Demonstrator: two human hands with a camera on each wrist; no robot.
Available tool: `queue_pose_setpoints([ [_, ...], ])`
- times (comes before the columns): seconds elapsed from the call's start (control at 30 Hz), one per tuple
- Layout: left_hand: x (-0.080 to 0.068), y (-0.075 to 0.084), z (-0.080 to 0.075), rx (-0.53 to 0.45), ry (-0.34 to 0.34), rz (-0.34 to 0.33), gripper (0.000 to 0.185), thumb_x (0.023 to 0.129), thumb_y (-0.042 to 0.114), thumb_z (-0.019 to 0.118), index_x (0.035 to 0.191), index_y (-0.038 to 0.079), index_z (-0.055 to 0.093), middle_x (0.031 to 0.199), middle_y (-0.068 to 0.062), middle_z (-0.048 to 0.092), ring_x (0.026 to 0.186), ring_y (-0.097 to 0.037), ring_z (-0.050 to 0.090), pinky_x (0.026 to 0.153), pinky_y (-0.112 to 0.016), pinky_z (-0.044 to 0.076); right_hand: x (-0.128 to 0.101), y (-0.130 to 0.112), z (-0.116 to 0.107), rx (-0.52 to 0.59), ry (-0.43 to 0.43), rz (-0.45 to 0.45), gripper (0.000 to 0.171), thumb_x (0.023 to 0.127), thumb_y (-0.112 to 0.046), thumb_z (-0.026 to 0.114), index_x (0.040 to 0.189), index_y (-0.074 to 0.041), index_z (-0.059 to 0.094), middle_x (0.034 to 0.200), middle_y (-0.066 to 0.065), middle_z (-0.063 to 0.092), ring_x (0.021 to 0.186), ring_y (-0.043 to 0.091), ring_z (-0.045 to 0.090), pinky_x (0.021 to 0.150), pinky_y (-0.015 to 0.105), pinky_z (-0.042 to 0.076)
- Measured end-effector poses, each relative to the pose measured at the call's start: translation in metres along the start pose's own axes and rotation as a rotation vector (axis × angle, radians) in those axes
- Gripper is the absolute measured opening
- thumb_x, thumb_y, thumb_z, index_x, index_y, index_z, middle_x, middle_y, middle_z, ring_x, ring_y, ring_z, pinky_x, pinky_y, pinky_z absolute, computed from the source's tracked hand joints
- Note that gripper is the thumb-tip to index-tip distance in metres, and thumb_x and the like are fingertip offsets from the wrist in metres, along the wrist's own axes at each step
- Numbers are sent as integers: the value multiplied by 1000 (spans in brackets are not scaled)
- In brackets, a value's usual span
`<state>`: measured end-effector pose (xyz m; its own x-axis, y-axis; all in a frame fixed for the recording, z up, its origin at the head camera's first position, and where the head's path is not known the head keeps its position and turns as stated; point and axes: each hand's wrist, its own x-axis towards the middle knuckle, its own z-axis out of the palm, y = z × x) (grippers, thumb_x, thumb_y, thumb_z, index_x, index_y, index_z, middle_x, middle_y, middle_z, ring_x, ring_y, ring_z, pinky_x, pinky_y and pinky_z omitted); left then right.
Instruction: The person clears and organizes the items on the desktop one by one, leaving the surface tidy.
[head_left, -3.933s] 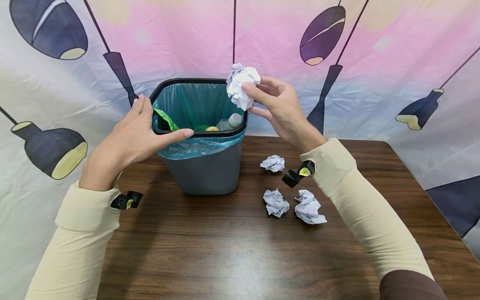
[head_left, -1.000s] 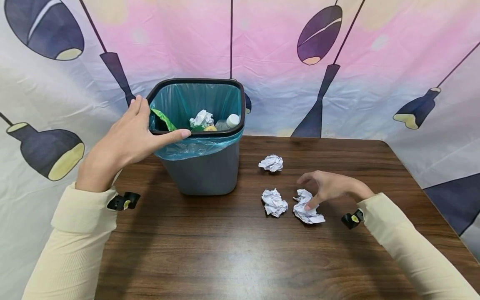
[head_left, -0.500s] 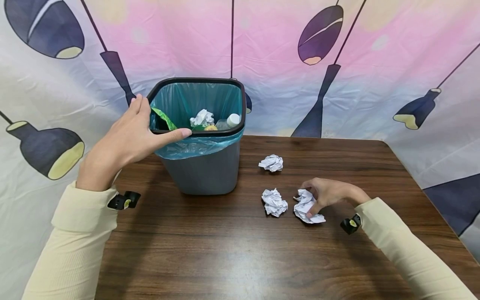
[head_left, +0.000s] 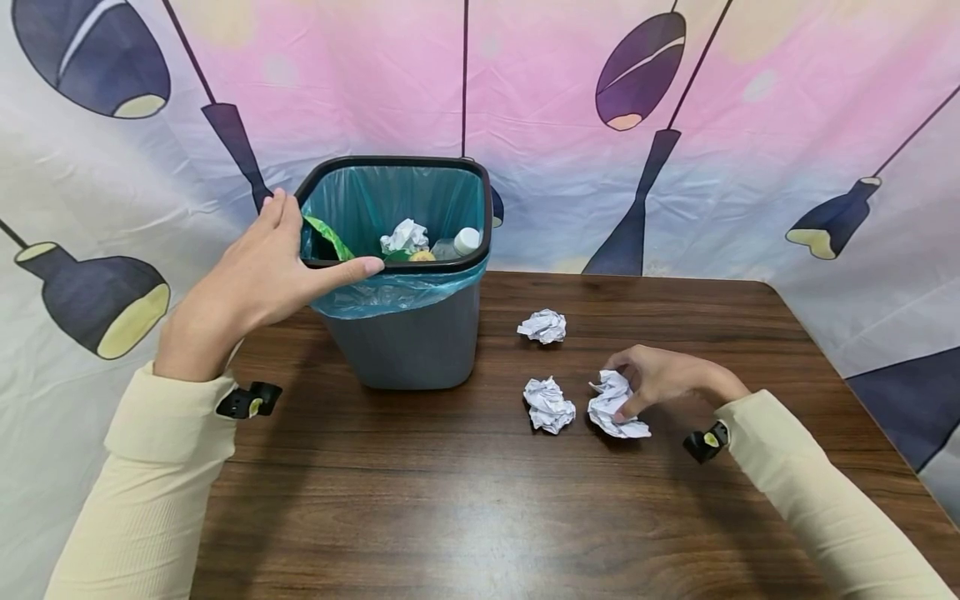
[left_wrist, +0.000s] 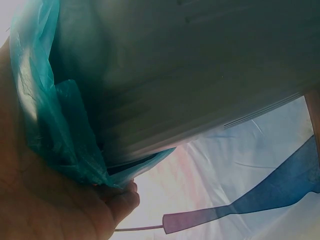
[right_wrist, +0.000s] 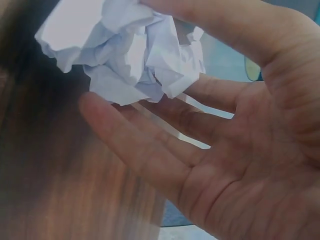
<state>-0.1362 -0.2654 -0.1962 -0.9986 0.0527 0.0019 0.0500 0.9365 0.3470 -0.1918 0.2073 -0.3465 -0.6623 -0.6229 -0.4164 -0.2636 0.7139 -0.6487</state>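
Note:
In the head view my right hand (head_left: 660, 379) pinches a crumpled paper ball (head_left: 613, 408) between thumb and fingers, low over the table. The right wrist view shows this white paper (right_wrist: 135, 55) between the thumb and the curved fingers. My left hand (head_left: 243, 279) rests on the near-left corner of the trash can (head_left: 412, 342), thumb laid along the front rim and fingers straight along the left side. A blue-green bag (head_left: 390, 296) lines the can and folds over its rim; in the left wrist view the liner (left_wrist: 75, 135) lies against my palm.
Two more crumpled paper balls, a nearer one (head_left: 549, 405) and a farther one (head_left: 543, 327), lie between the can and my right hand. Inside the can are a white paper ball (head_left: 405, 237), a capped bottle (head_left: 459, 243) and a green wrapper (head_left: 328, 239). A patterned cloth (head_left: 555, 150) hangs behind the wooden table (head_left: 420, 483).
The paper ball held earlier is now in the can. My right hand has come down to the rightmost ball on the table, closed on it and raised it slightly. The left hand stays put.

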Motion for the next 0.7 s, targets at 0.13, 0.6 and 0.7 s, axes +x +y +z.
queue_pose_setpoints([
  [0.13, 0, 0, 0, 0, -2, 1, 127, 85, 82, 50, 157, -2, -12, 163, -20, -23, 151, -33, -20, 118, -66, 2, -2, -3, -6, 33, 16, -11, 78, 76, -21, 91, 136, 10, 53, 96, 7, 63, 77, 19, 57, 67, 32, 51],
  [0.6, 0, 0, 0, -1, 1, 2, 127, 85, 83, 50, 157, -2, -12, 163, -20, -23, 151, -34, -20, 118, -66, 2, -5, -30, -34, -57, 159, -173, 68, 78, -31, 90, 133, -1, 61, 126, 12, 64, 103, 23, 61, 89, 40, 52],
  [0.7, 0, 0, 0, -1, 3, 2, 127, 85, 83, 50, 157, -1, -13, 163, -19, -24, 151, -34, -20, 118, -66, 2, -4, -37, -42, -9, 190, -177, 68, 79, -28, 90, 134, -2, 60, 131, 13, 63, 110, 24, 61, 90, 39, 53],
])
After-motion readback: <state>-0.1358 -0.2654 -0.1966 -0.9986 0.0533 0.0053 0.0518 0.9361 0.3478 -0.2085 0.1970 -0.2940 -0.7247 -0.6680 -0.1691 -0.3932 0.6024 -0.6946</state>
